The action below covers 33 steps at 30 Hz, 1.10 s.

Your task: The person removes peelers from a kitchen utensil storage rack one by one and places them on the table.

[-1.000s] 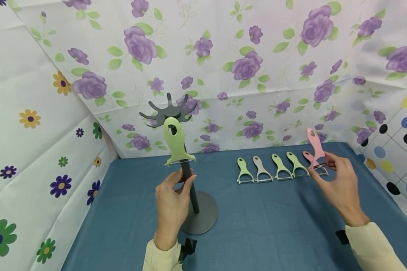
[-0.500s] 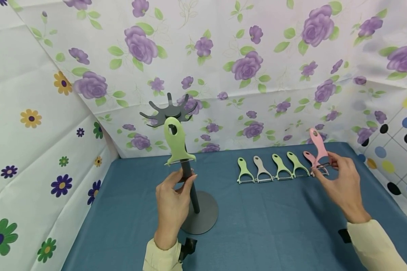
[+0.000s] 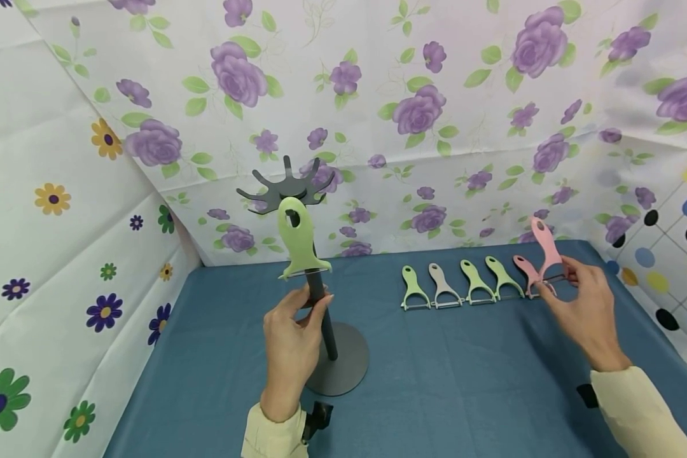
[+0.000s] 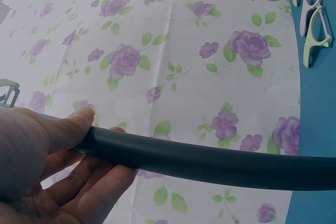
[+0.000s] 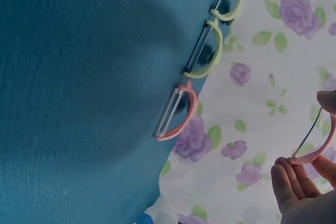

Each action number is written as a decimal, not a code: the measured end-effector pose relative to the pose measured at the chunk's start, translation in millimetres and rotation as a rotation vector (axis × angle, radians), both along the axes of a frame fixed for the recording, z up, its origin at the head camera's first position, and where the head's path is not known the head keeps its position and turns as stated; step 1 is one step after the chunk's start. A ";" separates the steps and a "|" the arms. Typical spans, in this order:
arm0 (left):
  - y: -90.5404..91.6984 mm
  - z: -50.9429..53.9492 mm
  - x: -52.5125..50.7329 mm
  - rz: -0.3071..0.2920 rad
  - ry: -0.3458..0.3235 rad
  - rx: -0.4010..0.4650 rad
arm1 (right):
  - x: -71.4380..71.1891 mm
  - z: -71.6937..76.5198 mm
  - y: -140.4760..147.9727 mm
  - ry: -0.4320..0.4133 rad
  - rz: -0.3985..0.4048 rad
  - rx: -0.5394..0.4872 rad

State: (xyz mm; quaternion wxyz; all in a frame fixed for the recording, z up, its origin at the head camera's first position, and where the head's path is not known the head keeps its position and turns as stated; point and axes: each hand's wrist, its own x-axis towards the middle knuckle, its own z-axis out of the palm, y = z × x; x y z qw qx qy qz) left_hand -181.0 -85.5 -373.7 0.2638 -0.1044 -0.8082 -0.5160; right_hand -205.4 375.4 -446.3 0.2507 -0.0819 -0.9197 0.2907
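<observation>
My left hand [image 3: 292, 343] pinches the dark pole of an upright utensil stand [image 3: 329, 337], between thumb and fingers. A green peeler [image 3: 298, 238] hangs from one of the prongs at its top, above that hand. At the right, my right hand [image 3: 586, 308] holds a pink peeler [image 3: 545, 245] by its blade end, handle pointing up. The right wrist view shows the held peeler's curved frame [image 5: 320, 152] between thumb and fingertips. Just below and left of it, another pink peeler [image 3: 528, 270] lies on the table, partly covered in the head view.
Left of that pink peeler lie a green peeler [image 3: 502, 277], another green peeler [image 3: 475, 280], a pale pinkish one [image 3: 442, 283] and a further green one [image 3: 412, 286], in a row. Flowered sheeting [image 3: 378, 95] stands behind the blue tabletop [image 3: 435, 381].
My right hand has moved a little to the right with the pink peeler, showing more of the one lying below. The left hand stays on the pole.
</observation>
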 end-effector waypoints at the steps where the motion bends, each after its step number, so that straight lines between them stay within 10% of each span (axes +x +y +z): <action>1: 0.0 0.0 0.1 -0.001 -0.001 0.002 | -0.3 -0.4 1.1 -0.006 -0.001 -0.001; 33: 0.5 0.6 0.4 0.001 -0.011 0.002 | -15.1 -14.0 28.9 -0.116 -0.010 0.018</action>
